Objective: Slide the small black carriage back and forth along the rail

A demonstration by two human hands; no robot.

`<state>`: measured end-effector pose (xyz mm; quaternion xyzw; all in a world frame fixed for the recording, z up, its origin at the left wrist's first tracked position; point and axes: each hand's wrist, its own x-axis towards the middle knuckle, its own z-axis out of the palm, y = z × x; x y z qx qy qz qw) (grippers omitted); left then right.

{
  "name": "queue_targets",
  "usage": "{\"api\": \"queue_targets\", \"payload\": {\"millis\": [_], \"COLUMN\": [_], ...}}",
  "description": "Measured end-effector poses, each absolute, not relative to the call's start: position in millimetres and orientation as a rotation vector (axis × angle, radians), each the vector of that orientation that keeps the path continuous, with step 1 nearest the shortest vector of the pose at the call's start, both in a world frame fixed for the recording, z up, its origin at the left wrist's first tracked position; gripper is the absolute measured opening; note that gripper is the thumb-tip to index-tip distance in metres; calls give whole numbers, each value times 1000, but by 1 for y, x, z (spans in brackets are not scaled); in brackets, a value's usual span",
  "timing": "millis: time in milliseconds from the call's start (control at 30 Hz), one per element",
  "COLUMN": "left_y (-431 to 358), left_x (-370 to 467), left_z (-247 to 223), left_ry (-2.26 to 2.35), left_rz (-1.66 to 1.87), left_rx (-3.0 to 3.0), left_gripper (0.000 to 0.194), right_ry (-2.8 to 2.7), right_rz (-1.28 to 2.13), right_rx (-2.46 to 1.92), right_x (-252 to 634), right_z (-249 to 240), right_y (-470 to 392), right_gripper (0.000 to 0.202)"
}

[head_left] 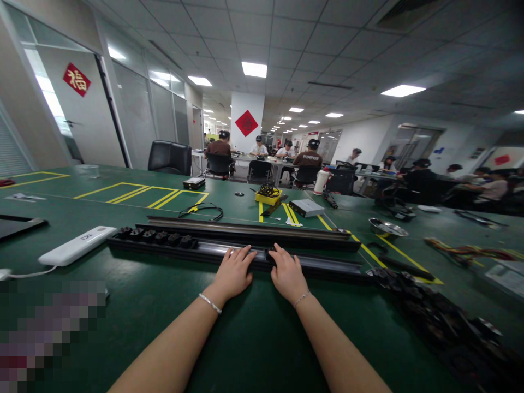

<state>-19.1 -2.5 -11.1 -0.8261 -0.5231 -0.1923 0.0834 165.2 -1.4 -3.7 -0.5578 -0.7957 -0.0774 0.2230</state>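
A long black tray-like rail lies across the green table, with several black round parts in its left end. My left hand rests on the near edge of the rail, fingers spread over its middle. Just to the right, my right hand touches the same rail, its fingers apart near a small black piece partly hidden by the fingertips. Behind lies a second long black rail, parallel to the first. A heap of black parts sits at the right.
A white power strip is at the left. Beyond the rails are a yellow box with black cable, a grey box, a white bottle and a metal bowl. Several people sit at farther tables.
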Motion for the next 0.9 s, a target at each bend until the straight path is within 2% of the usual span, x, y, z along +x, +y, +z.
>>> {"api": "queue_targets", "payload": {"millis": [167,900], "left_y": [-2,-1], "left_x": [-19,-19], "left_z": [-10,-11], "left_ry": [-1573,-1569], "left_rz": [-564,-568], "left_rx": [-2473,-2470], "left_gripper": [56,55], "right_ry": [-2155,-1948], "right_rz": [-258,-230], "right_rx": [-1541,-1695], "right_x": [168,155], "right_z": [-4,0], "right_y": [2,8], "right_gripper": [29,16]}}
